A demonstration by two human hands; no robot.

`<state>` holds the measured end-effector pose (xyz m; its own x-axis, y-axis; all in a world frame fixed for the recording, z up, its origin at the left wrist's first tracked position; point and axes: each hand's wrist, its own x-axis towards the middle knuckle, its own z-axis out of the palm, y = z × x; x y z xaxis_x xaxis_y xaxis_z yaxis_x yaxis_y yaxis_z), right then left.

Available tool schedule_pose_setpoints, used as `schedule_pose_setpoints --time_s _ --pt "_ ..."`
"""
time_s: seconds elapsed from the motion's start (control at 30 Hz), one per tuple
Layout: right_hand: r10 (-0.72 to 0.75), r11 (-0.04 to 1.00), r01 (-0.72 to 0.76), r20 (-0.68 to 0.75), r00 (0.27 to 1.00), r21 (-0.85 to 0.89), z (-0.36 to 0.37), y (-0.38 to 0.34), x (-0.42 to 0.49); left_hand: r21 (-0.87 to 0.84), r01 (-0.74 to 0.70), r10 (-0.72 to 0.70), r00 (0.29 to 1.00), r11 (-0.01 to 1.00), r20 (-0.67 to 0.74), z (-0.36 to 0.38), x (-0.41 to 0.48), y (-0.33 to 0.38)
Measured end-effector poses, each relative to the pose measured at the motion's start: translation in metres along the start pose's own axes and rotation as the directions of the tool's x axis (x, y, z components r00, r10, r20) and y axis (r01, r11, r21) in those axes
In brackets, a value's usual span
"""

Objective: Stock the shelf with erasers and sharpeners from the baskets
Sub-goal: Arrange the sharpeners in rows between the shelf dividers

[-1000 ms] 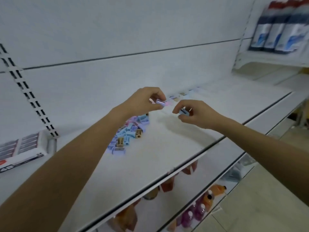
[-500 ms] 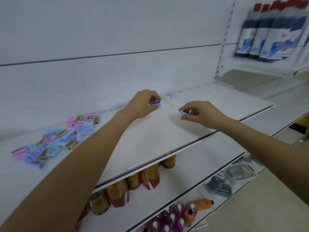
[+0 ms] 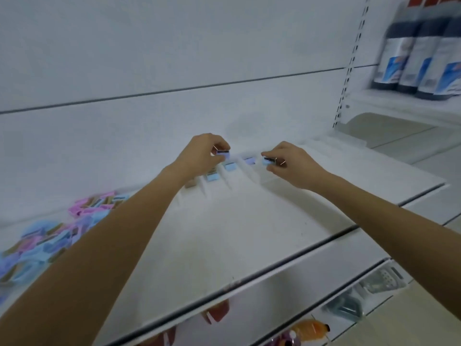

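Pale blue plastic shows in both grips in the head view. The left hand, at the middle of the frame, pinches a small blue-and-purple pencil sharpener, its fingers curled over the top. The right hand, just to its right, pinches a second small blue sharpener at its fingertips. So both sets of fingers are clamped on stock and neither is apart.

A second ago the hands hovered above the middle of the flat white metal shelf. Now they have reached to its back edge, against the white wall panel. The right hand's sharpener sits low at the shelf surface, while the left one is a little higher.

Between and below the hands runs a slanting row of placed sharpeners in narrow lanes, which was barely visible before. The right hand's piece lines up at the right end of that row, just beside the last one.

The loose heap of pink, blue and purple sharpeners has slid to the lower left of the frame as the head turned right. More of the dark bottles with white-and-blue labels now shows at the upper right.

I judge that two more pieces are about to join the row. Stocking is far from finished, since the heap is large. No basket is in sight.
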<state>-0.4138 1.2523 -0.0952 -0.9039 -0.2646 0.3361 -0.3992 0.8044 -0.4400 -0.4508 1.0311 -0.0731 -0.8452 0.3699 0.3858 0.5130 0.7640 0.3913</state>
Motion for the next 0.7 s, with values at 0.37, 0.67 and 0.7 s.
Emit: schedule_pose_setpoints --time_s 0.37,0.67,0.7 --pt "-0.143 0.982 0.135 0.051 0.988 0.129 0.004 0.027 0.070 -0.072 0.129 -0.126 0.991 0.989 0.044 0.022 0.017 0.001" --pt "-0.271 0.941 0.262 0.016 0.962 0.213 0.017 0.048 0.092 0.005 0.288 -0.287 0.957 0.958 -0.052 0.045 0.017 0.016" --pt "-0.287 0.937 0.279 0.005 0.958 0.210 0.018 0.052 0.091 0.031 0.296 -0.293 0.954 0.955 -0.066 0.049 0.017 0.018"
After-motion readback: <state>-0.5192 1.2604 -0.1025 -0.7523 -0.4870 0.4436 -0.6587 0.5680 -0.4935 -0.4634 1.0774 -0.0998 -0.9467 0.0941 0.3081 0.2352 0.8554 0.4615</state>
